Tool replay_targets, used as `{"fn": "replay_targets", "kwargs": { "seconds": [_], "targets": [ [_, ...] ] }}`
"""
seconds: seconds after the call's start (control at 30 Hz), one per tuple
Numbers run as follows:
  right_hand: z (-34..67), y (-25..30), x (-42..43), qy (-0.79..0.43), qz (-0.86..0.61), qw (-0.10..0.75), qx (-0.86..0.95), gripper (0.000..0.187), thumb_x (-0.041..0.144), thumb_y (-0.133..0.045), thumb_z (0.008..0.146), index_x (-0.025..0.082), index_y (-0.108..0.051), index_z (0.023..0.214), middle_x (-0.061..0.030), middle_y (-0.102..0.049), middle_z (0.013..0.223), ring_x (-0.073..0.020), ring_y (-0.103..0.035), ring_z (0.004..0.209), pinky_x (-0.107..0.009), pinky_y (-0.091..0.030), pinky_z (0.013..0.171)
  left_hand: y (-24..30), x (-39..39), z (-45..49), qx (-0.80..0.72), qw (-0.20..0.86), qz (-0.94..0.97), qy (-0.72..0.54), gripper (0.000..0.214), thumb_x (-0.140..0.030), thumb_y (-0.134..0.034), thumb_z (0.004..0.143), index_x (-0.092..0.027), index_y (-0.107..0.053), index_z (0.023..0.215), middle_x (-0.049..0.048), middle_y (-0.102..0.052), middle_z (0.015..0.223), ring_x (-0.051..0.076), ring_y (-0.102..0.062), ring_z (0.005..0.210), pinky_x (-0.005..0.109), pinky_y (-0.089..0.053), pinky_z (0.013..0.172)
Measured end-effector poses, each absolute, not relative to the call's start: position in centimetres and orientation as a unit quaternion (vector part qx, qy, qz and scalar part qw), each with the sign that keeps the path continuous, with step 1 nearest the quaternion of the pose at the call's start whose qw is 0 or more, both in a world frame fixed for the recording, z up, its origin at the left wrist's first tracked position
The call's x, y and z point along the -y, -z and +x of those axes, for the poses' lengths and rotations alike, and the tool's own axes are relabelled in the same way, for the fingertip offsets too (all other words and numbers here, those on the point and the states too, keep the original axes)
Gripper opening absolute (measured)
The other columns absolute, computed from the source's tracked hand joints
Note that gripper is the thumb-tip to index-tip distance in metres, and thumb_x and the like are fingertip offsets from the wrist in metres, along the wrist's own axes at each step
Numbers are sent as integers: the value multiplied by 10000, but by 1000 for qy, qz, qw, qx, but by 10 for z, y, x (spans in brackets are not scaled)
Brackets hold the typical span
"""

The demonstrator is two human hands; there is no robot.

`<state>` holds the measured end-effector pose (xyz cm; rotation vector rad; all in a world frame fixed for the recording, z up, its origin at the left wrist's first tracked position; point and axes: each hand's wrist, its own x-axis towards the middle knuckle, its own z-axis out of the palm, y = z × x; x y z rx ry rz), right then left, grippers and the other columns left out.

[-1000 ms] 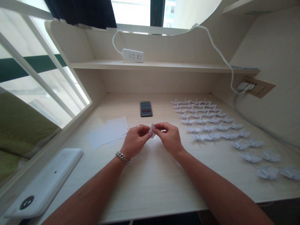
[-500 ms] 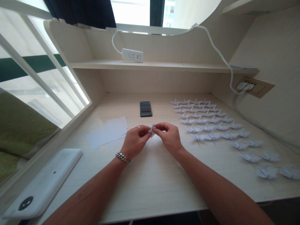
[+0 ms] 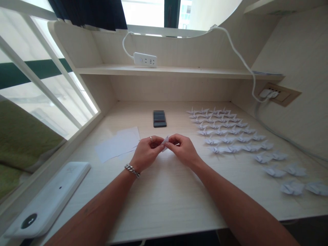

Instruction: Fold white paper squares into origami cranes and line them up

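Observation:
A small folded piece of white paper [image 3: 166,140] is pinched between both hands above the middle of the desk [image 3: 164,194]. My left hand [image 3: 148,150], with a ring and a chain bracelet, grips its left side between thumb and fingers. On the paper's right side, the thumb and fingertips of my right hand [image 3: 183,148] are closed. The fingers cover much of the paper, so its full shape is hidden. Left of my left hand lie loose white paper sheets [image 3: 119,143]. To the right stand rows of white folded paper cranes [image 3: 228,131].
A dark phone-like object [image 3: 159,119], partly pixelated, lies beyond my hands. At the front left is a long white device [image 3: 48,201] with a dark round spot. A white power strip [image 3: 145,59] sits on the shelf; a white cable [image 3: 238,53] runs to the wall socket [image 3: 280,94].
My right hand has shifted slightly left, and its fingers have changed position on the folded paper. My left hand has moved slightly left too. The paper stays held between both.

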<state>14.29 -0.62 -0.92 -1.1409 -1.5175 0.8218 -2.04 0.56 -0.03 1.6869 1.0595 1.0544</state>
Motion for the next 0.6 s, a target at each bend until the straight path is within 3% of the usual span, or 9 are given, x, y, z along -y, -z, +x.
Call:
{"fn": "replay_targets", "kwargs": {
  "seconds": [0.23,0.43,0.6],
  "targets": [
    [142,10,8,-313,-466,489,667,59,233,-664,775,179,-689,780,-24,-682,771,-157,-610,705,-279,-488,660,-7,-4,-19,-463,528,588,-401,312,-448,-659,747,-138,-690,742,45,-639,696,147,-589,654,247,-495,577],
    [140,12,11,-281,-457,476,697,27,187,-703,752,194,-708,777,-20,-691,793,-149,-618,717,-271,-490,676,-3,-8,-20,-495,507,582,-399,239,-359,-678,725,-121,-688,698,25,-605,609,96,-517,553,191,-424,500],
    [139,12,14,-274,-418,495,711,73,164,-707,753,211,-729,803,-26,-672,820,-144,-614,726,-256,-487,649,-3,-10,-21,-524,482,526,-465,264,-402,-644,761,-139,-654,786,18,-628,666,126,-581,584,235,-514,513]
  ]
}}
